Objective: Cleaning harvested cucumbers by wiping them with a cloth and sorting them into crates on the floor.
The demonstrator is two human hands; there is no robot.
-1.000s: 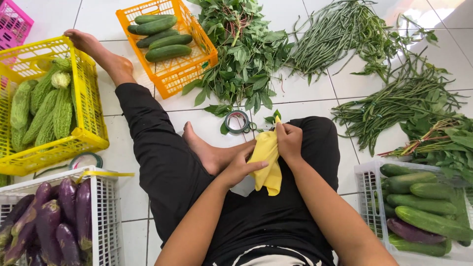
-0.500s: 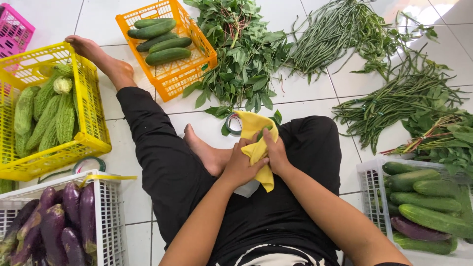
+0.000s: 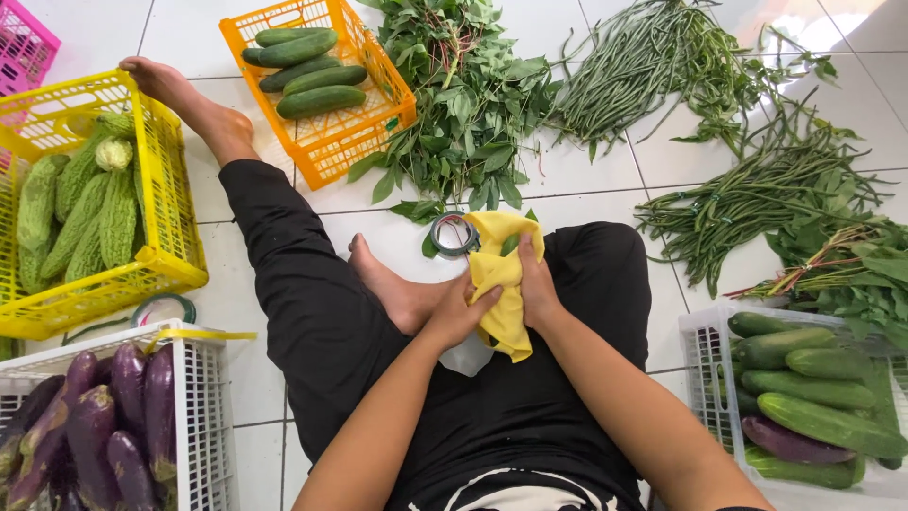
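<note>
I sit on a tiled floor in black trousers with my legs out. Both hands hold a yellow cloth (image 3: pixel 501 284) over my lap. My left hand (image 3: pixel 461 314) grips its lower left side, thumb on top. My right hand (image 3: pixel 535 289) presses the right side. A green vegetable (image 3: pixel 511 244) peeks out of the cloth's top; most of it is wrapped and hidden. A roll of tape (image 3: pixel 454 235) lies on the floor just beyond the cloth.
An orange crate of cucumbers (image 3: pixel 322 85) stands ahead, a yellow crate of bitter gourds (image 3: pixel 95 199) at left, a white crate of eggplants (image 3: pixel 104 416) near left, a white crate of cucumbers (image 3: pixel 804 407) at right. Leafy greens (image 3: pixel 463 104) and long beans (image 3: pixel 738 199) lie on the floor.
The cloth, first hanging bunched between my hands, was spread up and over the green vegetable; both hands now close around it, rubbing slightly.
</note>
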